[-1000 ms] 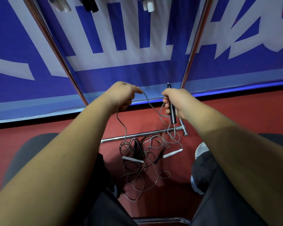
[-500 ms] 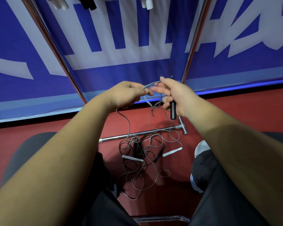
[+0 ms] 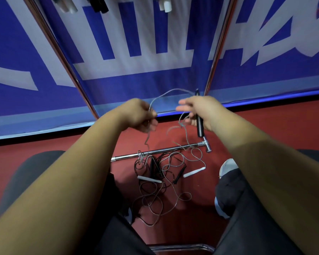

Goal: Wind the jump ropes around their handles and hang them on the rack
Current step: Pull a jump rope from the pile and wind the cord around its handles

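Tangled ropes [image 3: 160,183] lie on the red floor at 6 o'clock, against the rack bar [image 3: 155,153]. The left hand [image 3: 138,115] pinches a grey rope [image 3: 166,93]. At its 3 o'clock, the right hand [image 3: 197,109] grips the black handle [image 3: 200,127], forefingers outstretched. The banner [image 3: 155,85] has cropped white lettering I cannot read.
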`<state>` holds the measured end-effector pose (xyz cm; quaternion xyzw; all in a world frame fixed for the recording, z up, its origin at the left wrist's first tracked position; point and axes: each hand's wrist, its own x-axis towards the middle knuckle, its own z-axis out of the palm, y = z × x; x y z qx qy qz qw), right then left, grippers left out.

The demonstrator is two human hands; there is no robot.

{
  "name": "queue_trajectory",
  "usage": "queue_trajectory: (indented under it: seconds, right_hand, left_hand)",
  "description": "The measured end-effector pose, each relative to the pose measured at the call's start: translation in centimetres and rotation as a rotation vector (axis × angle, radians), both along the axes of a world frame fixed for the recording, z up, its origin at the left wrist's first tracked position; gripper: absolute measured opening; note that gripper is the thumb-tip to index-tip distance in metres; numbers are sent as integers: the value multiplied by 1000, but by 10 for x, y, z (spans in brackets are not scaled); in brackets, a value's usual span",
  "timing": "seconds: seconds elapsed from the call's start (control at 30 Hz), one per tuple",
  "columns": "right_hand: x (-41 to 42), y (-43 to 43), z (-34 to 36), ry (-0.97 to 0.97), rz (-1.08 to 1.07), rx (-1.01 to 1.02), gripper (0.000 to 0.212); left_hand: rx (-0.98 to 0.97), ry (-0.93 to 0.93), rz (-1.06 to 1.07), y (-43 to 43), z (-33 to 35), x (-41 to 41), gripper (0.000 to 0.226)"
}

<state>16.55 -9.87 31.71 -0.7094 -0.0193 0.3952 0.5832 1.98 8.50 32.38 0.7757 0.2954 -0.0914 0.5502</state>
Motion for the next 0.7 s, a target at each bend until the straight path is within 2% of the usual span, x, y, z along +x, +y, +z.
queue_trajectory:
  seconds: [0.07, 0.17, 0.3, 0.43, 0.5, 0.57, 0.63, 0.7]
  right_hand:
    - [-11, 0, -6, 12, 235, -131, 25]
    - [-26, 1, -10, -50, 551, -193, 28]
    - [-35, 2, -6, -94, 680, -139, 26]
    - [-36, 4, -6, -127, 580, -23, 12]
    - [-37, 7, -4, -74, 451, 83, 11]
    - [-37, 10, 3, -65, 313, 167, 11]
    - [-36, 11, 10, -59, 189, 236, 11]
    - [-34, 12, 16, -36, 102, 304, 12]
  left_hand:
    - [-104, -164, 119, -4, 10, 5, 15]
    - [-287, -308, 287, -4, 18, 12, 21]
    - [-551, -453, 523, 5, 18, 16, 23]
    - [-684, -508, 600, 12, 18, 19, 18]
    - [-620, -431, 546, 13, 18, 19, 18]
    - [-484, -275, 478, 10, 15, 17, 23]
    - [-388, -126, 346, 3, 10, 12, 30]
    - [-232, 5, 44, -8, 5, 7, 32]
